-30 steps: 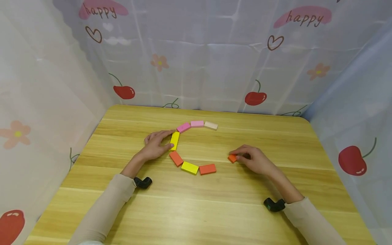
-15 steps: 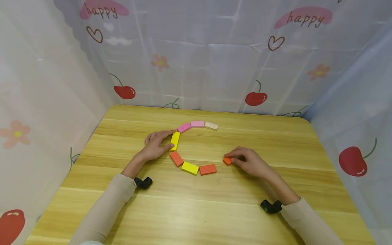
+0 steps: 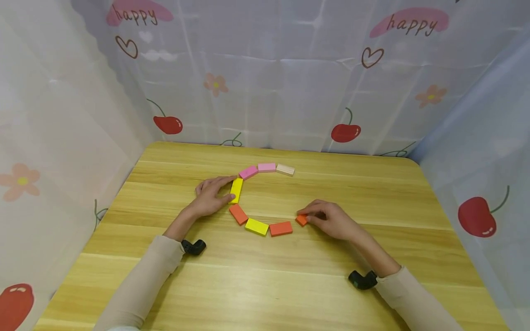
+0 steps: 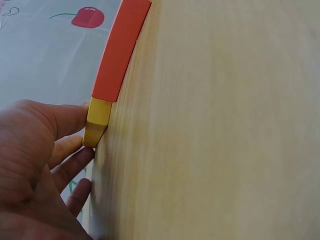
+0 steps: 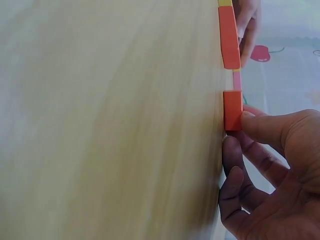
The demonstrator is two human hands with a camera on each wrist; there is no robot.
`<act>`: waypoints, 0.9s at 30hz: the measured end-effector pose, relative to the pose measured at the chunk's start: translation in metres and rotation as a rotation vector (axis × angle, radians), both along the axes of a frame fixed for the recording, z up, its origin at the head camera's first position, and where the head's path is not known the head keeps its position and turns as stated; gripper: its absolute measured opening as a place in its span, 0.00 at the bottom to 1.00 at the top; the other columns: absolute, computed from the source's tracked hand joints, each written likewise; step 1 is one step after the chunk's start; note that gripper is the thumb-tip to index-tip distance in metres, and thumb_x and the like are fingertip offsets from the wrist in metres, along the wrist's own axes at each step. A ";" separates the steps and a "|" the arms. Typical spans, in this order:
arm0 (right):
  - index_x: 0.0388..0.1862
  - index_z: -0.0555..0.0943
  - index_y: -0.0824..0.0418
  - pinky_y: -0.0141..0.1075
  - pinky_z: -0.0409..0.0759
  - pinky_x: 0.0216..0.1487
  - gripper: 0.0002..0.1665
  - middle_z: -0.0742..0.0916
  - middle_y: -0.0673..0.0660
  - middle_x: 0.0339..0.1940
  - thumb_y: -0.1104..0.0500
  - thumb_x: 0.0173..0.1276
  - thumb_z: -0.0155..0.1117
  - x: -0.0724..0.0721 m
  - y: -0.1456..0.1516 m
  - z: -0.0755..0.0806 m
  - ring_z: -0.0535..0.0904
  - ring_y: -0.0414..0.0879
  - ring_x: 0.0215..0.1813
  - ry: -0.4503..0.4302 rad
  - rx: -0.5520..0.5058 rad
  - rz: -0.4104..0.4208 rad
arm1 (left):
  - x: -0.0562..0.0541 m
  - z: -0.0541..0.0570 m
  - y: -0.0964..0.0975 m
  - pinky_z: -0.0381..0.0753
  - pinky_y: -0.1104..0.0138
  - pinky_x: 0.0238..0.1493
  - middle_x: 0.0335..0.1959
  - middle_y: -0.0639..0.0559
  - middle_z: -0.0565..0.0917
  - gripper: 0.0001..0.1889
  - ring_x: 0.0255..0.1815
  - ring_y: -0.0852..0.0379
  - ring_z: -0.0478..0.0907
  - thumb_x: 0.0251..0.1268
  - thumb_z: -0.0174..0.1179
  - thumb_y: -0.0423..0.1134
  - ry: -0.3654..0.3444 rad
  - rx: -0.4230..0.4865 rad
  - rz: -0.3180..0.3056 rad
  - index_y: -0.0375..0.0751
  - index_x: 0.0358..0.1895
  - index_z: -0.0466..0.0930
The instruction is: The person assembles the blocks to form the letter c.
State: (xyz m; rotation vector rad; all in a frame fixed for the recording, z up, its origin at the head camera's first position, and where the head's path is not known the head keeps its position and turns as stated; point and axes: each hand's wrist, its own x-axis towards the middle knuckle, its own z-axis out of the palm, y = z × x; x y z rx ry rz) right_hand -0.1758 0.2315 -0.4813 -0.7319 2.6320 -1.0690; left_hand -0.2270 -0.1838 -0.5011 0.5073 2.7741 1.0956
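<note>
On the wooden table, several flat wooden blocks form a curve bowed toward the left. My left hand (image 3: 210, 198) pinches a yellow block (image 3: 237, 189) on the curve's left side, thumb at its near part and index finger by its far end. Below that lie a red-orange block (image 3: 238, 214), a second yellow block (image 3: 256, 227) and another red-orange block (image 3: 281, 229). Just right of this last one, my right hand (image 3: 331, 219) holds an orange block (image 5: 233, 110) between thumb and fingers, low at the tabletop. A gap separates the two in the right wrist view.
The far arm of the curve has a dark pink block (image 3: 248, 173), a light pink block (image 3: 267, 168) and a plain wood block (image 3: 285, 170). Behind the table (image 3: 265, 285) hangs a printed curtain (image 3: 281, 92), with more curtain along both sides.
My right hand has slid the orange block left and slightly nearer, up close to the end red-orange block. The left hand and the other blocks stay where they were.
</note>
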 end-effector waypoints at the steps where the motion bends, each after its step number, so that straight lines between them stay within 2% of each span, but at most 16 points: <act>1: 0.62 0.90 0.50 0.34 0.80 0.55 0.17 0.91 0.49 0.56 0.62 0.80 0.66 0.000 -0.001 0.000 0.84 0.44 0.54 0.000 0.001 0.003 | 0.000 0.000 0.000 0.36 0.32 0.73 0.83 0.44 0.70 0.33 0.81 0.31 0.56 0.82 0.62 0.47 -0.001 0.000 0.000 0.52 0.84 0.66; 21: 0.63 0.90 0.52 0.32 0.81 0.55 0.18 0.91 0.51 0.57 0.64 0.80 0.65 0.001 -0.011 0.000 0.85 0.46 0.57 -0.012 -0.038 0.058 | 0.000 0.000 -0.001 0.35 0.32 0.74 0.83 0.44 0.70 0.33 0.82 0.31 0.55 0.82 0.61 0.47 -0.005 0.014 -0.006 0.52 0.84 0.65; 27: 0.63 0.90 0.52 0.32 0.80 0.52 0.18 0.91 0.50 0.56 0.64 0.80 0.66 0.002 -0.012 0.000 0.85 0.45 0.55 -0.013 -0.045 0.064 | -0.001 -0.001 -0.001 0.35 0.32 0.73 0.83 0.43 0.70 0.33 0.82 0.31 0.55 0.81 0.62 0.46 -0.002 0.010 -0.004 0.52 0.85 0.65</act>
